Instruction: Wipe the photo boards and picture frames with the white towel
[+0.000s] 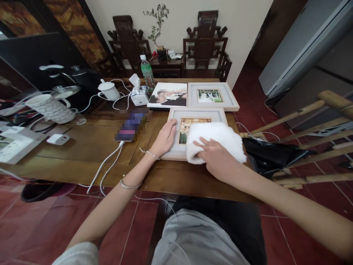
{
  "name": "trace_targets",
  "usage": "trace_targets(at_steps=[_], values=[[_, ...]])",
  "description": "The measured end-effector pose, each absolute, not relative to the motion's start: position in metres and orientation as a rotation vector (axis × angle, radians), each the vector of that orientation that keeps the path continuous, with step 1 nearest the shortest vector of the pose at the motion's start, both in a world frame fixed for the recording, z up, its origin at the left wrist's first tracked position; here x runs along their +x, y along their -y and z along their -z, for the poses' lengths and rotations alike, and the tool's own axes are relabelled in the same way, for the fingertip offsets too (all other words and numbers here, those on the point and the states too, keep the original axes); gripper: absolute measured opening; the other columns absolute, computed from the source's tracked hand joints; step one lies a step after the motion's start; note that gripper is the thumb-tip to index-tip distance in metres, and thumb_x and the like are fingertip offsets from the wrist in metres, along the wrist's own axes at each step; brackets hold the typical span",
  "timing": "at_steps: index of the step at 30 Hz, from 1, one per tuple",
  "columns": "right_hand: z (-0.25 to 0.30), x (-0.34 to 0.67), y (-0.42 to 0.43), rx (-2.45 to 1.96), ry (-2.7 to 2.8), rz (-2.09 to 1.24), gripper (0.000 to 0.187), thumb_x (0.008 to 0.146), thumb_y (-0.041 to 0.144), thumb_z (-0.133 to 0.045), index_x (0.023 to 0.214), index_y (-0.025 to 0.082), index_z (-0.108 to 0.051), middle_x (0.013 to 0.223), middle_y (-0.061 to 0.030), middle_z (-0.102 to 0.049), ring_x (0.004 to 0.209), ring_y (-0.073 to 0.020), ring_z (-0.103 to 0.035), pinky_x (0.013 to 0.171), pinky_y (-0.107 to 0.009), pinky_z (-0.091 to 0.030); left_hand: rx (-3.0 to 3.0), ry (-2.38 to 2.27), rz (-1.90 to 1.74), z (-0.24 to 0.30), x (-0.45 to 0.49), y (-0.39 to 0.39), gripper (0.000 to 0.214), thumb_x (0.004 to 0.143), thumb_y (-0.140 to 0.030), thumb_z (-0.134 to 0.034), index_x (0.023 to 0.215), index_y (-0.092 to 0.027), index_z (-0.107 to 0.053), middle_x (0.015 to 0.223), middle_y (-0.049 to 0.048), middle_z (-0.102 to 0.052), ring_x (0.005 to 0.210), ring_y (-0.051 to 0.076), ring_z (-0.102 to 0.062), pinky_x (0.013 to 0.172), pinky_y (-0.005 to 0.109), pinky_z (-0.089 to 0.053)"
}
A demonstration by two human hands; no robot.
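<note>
A picture frame (174, 147) with a pale, wide border and a small photo inside lies flat near the table's front edge. Along its left side my left hand (166, 138) grips the border, fingers pointing away from me. My right hand (217, 156) holds a folded, fluffy white towel (217, 136), with some fingers on top and others tucked in its fold. The towel lies over the right part of the frame and hides some of the photo.
Behind lie a second picture frame (230, 97) and a photo panel (168, 94). To the left are a plugged-in phone (129, 127), tissue box (140, 96), green-labelled bottle (147, 73), lidded cup (109, 90), mug (48, 108) and power strip (19, 145). White cables cross the front edge.
</note>
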State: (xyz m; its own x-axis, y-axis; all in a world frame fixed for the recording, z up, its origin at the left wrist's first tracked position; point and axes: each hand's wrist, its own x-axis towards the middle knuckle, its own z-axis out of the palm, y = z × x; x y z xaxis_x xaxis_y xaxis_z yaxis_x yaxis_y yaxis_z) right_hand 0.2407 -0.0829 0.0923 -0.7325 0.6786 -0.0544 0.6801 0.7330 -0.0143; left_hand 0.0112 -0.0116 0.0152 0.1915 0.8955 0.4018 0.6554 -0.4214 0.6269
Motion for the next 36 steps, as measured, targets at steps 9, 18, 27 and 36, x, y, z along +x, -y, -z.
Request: trace_targets(at_steps=[9, 18, 27, 36], values=[[-0.077, 0.176, 0.032, 1.043, -2.902, -0.005, 0.037, 0.085, 0.002, -0.048, 0.112, 0.011, -0.072, 0.154, -0.0138, -0.043, 0.145, -0.0363, -0.031, 0.11, -0.054, -0.036, 2.048, -1.409, -1.182, -0.02, 0.012, 0.016, 0.067, 0.102, -0.059, -0.014, 0.149, -0.018, -0.038, 0.158, 0.0123, -0.037, 0.147, 0.022, -0.033, 0.123, 0.041, -0.024], [-0.099, 0.223, -0.045, 1.349, -2.857, -0.299, 0.051, 0.083, -0.005, -0.042, 0.124, 0.011, -0.067, 0.155, -0.0102, -0.043, 0.146, -0.0343, -0.029, 0.114, -0.057, -0.03, 2.205, -1.453, -0.959, -0.017, 0.011, 0.012, 0.061, 0.101, -0.052, -0.031, 0.14, -0.008, -0.047, 0.154, 0.0214, -0.041, 0.146, 0.027, -0.036, 0.122, 0.047, -0.025], [-0.092, 0.276, -0.037, 1.344, -2.744, -0.613, 0.048, 0.08, -0.004, -0.043, 0.111, 0.015, -0.074, 0.152, -0.0067, -0.047, 0.141, -0.0346, -0.036, 0.11, -0.054, -0.033, 2.255, -1.475, -0.962, -0.011, 0.009, 0.009, 0.048, 0.101, -0.043, -0.034, 0.133, -0.012, -0.054, 0.151, 0.0185, -0.046, 0.145, 0.026, -0.037, 0.122, 0.048, -0.026], [-0.086, 0.254, 0.043, 1.227, -2.716, -0.269, 0.038, 0.076, 0.001, -0.049, 0.103, 0.011, -0.074, 0.14, -0.0173, -0.058, 0.103, -0.0327, -0.063, 0.086, -0.042, -0.047, 2.305, -1.449, -0.969, -0.008, 0.005, 0.006, 0.044, 0.099, -0.032, -0.038, 0.138, -0.015, -0.05, 0.152, 0.0152, -0.046, 0.145, 0.026, -0.037, 0.121, 0.05, -0.027]])
